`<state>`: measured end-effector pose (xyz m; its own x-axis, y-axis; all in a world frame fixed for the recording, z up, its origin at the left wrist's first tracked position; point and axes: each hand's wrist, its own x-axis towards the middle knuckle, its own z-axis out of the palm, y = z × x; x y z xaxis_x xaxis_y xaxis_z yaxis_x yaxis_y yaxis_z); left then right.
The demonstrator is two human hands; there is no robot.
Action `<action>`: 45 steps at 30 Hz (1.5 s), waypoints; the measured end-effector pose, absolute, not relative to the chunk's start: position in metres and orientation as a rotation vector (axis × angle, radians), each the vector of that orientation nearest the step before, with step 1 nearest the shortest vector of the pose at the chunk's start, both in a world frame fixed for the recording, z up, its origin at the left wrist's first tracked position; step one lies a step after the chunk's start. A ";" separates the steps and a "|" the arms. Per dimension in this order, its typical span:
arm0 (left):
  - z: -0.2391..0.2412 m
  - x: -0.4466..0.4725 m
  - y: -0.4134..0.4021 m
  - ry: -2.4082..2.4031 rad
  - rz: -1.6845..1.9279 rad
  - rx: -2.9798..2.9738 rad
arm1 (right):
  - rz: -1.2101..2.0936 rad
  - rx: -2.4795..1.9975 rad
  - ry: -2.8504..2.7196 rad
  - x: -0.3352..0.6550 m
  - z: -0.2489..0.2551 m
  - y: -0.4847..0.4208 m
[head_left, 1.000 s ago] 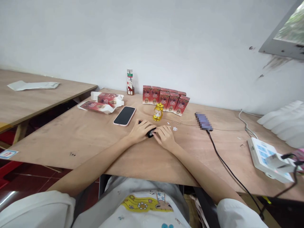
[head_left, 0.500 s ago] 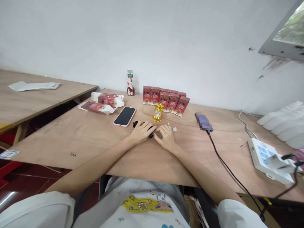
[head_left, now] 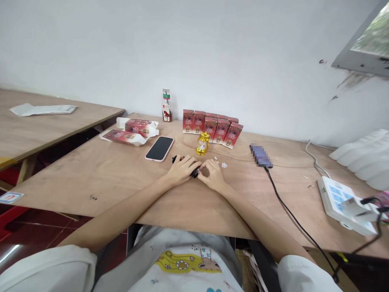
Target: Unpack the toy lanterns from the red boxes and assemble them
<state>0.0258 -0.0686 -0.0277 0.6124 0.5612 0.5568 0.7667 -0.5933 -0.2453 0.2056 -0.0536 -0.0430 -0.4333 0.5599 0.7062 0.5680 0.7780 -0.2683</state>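
A plain white wall [head_left: 212, 48] is running behind the plywood table [head_left: 106, 178], which is standing against it. A second wooden table [head_left: 36, 129] is standing to the left, with a dark gap lying between the two. A dark red floor [head_left: 36, 231] is showing beneath them and catching a faint sheen. At the upper right a grey window frame [head_left: 352, 61] is jutting in, with green foliage showing through its pane. Soft, even daylight is filling the room.

A small black piece [head_left: 195, 173] is resting on the worktop [head_left: 106, 174] at frame centre, mostly hidden, caught between the left hand [head_left: 181, 170] and right hand [head_left: 213, 176]; another black bit [head_left: 174, 159] is lying just upper left.
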 end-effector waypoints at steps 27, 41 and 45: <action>-0.024 0.032 -0.070 -1.124 -0.597 -2.341 | 0.030 -0.884 -2.182 0.214 -0.043 -0.044; -0.023 0.020 -0.064 -1.234 -0.610 -2.304 | 0.083 -0.935 -2.159 0.223 -0.041 -0.039; -0.024 0.020 -0.063 -1.239 -0.615 -2.294 | 0.091 -0.779 -2.433 0.226 -0.038 -0.041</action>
